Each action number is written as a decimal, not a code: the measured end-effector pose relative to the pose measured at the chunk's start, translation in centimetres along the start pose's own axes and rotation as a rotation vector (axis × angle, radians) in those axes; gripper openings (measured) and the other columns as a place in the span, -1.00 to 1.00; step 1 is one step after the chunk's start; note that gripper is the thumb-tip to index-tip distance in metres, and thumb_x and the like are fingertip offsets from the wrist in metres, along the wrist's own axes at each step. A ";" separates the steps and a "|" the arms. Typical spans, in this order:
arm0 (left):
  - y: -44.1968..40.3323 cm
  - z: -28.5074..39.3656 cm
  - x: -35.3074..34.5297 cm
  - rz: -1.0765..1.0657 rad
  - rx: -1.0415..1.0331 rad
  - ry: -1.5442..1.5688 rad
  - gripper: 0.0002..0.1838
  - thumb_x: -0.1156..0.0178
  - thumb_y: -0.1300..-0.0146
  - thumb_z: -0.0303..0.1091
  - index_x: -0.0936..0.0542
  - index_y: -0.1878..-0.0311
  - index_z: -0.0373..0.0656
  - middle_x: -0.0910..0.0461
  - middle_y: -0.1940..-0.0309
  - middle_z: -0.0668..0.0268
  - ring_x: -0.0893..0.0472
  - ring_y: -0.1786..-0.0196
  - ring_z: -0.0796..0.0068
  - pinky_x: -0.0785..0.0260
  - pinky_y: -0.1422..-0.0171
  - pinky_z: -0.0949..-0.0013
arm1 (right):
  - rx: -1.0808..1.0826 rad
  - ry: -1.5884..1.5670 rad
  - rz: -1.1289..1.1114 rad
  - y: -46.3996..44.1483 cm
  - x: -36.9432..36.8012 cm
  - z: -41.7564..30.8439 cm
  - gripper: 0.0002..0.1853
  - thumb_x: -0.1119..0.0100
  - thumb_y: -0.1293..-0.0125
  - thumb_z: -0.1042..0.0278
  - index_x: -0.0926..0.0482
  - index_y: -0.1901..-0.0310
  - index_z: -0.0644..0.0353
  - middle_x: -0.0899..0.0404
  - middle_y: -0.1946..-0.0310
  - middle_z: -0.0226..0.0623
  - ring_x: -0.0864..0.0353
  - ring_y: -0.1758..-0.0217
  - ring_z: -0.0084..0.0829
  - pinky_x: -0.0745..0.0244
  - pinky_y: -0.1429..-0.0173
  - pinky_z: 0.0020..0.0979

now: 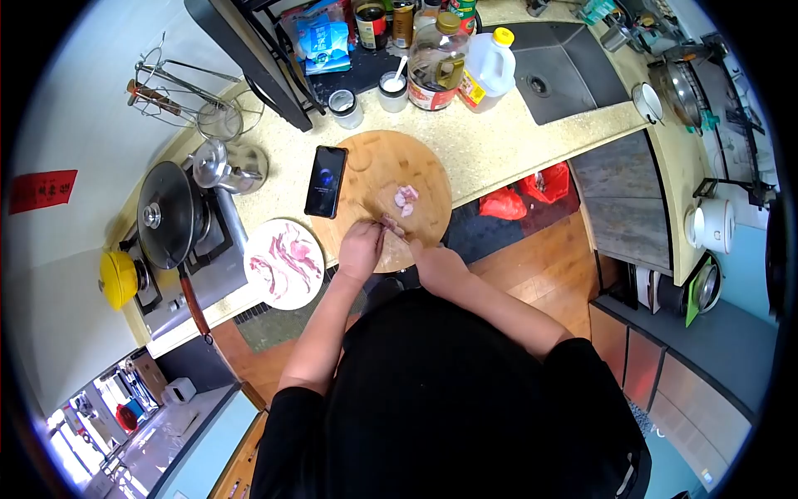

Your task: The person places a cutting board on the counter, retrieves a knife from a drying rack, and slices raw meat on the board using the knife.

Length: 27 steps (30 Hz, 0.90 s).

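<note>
A round wooden cutting board (349, 179) lies on the counter, with small pieces of pale pink meat (406, 198) near its middle. My left hand (361, 249) is at the board's lower left, fingers closed on a strip of meat (391, 225). To its right, my right hand (439, 268) is closed at the lower edge of the board, close to the strip's end; what it grips is too small to make out. A black phone (326, 181) rests against the board's left side. A white plate (283, 297) with slices of raw meat stands left of my left hand.
Two small jars (345, 109), a large glass jar (436, 66) and a white jug (488, 71) stand behind the board. The sink (561, 66) is at the upper right. At left, a lidded pan (169, 212) with a long handle sits on the stove. Red bags (504, 204) are below the counter.
</note>
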<state>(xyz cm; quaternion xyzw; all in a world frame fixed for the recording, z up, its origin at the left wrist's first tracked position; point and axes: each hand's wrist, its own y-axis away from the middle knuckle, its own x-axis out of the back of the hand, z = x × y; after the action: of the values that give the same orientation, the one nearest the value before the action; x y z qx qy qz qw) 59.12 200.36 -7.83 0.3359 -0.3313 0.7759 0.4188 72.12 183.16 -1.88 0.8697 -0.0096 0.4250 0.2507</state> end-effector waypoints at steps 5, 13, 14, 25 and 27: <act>-0.2 -0.5 -0.2 -0.020 0.003 -0.014 -0.95 -0.33 -0.21 -0.52 -0.64 0.30 -0.28 -0.66 0.30 0.08 -0.65 0.14 0.01 -0.56 -0.02 0.11 | -0.108 -0.047 -0.153 0.8 1.0 0.0 -0.70 0.05 -0.43 0.38 -0.39 -0.11 0.32 -0.71 0.31 0.16 -0.75 0.20 0.18 -0.61 0.11 0.11; 0.3 -0.2 0.1 -0.125 0.012 -0.056 -0.92 -0.29 -0.22 -0.49 -0.61 0.24 -0.25 -0.64 0.26 0.09 -0.62 0.10 0.03 -0.53 -0.05 0.12 | -0.070 -0.002 0.053 -3.8 -1.6 -1.7 -0.64 0.12 -0.46 0.42 -0.39 -0.20 0.38 -0.73 0.34 0.11 -0.77 0.28 0.09 -0.65 0.21 0.08; 0.2 0.3 0.1 -0.074 0.021 -0.044 -0.90 -0.29 -0.24 -0.47 -0.59 0.22 -0.26 -0.63 0.24 0.08 -0.61 0.11 0.02 -0.52 -0.04 0.12 | -0.067 -0.008 0.042 -3.7 -1.1 -1.2 -0.65 0.11 -0.45 0.42 -0.39 -0.18 0.38 -0.73 0.34 0.12 -0.77 0.29 0.09 -0.65 0.22 0.08; 1.2 1.1 -0.2 -0.020 0.435 0.228 -0.80 -0.23 -0.48 -0.36 -0.51 0.12 -0.33 -0.67 0.32 0.06 -0.67 0.26 0.05 -0.52 0.09 0.16 | -0.084 -0.003 0.113 -3.0 1.7 4.0 -0.75 0.06 -0.38 0.42 -0.38 -0.03 0.33 -0.67 0.42 0.14 -0.71 0.31 0.18 -0.58 0.20 0.14; 0.0 1.5 -0.4 0.059 0.423 0.403 -0.81 -0.20 -0.52 -0.36 -0.52 0.12 -0.33 -0.69 0.35 0.11 -0.69 0.29 0.18 -0.51 0.12 0.24 | -0.074 -0.033 0.141 -2.7 1.3 4.2 -0.74 0.05 -0.39 0.42 -0.38 -0.04 0.33 -0.67 0.42 0.13 -0.71 0.32 0.18 -0.57 0.21 0.14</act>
<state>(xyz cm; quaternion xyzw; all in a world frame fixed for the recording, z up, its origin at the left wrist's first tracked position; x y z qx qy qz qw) 59.71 198.99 -7.33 0.2450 -0.0822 0.8907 0.3741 76.64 183.94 -4.25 0.8638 -0.0908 0.4267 0.2520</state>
